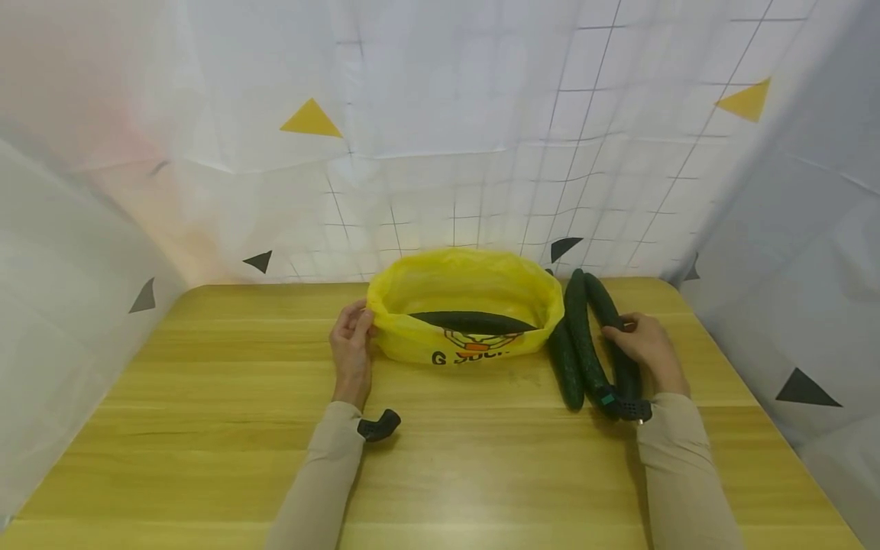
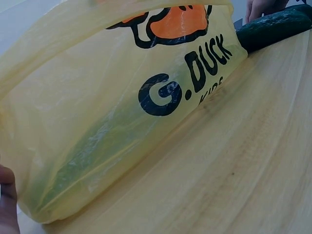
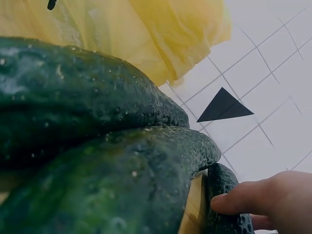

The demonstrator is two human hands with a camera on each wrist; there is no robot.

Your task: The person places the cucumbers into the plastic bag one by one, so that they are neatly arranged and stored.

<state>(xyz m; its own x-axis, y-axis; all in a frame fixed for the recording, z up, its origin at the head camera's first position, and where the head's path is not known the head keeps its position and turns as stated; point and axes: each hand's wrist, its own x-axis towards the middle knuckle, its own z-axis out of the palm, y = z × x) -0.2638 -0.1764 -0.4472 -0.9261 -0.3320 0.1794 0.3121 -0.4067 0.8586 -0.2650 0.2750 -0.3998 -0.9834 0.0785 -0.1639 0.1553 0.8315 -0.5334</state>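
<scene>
A yellow plastic bag (image 1: 406, 341) with "G.DUCK" print stands with its mouth wide at the back of the table. Inside it lies one dark green cucumber (image 1: 474, 322), which shows faintly through the plastic in the left wrist view. My left hand (image 1: 352, 344) pinches the bag's left rim. To the right of the bag several cucumbers lie side by side: one (image 1: 567, 370) against the bag, another (image 1: 580, 325) in the middle, and the outermost cucumber (image 1: 605, 305). My right hand (image 1: 651, 351) grips that outermost cucumber, with a digit on its surface in the right wrist view.
The wooden table (image 1: 481, 458) ends at a white wall sheet (image 1: 440, 176) marked with grid lines and triangles. Similar sheets stand at the left and right sides. Each wrist carries a black camera mount (image 1: 380, 426).
</scene>
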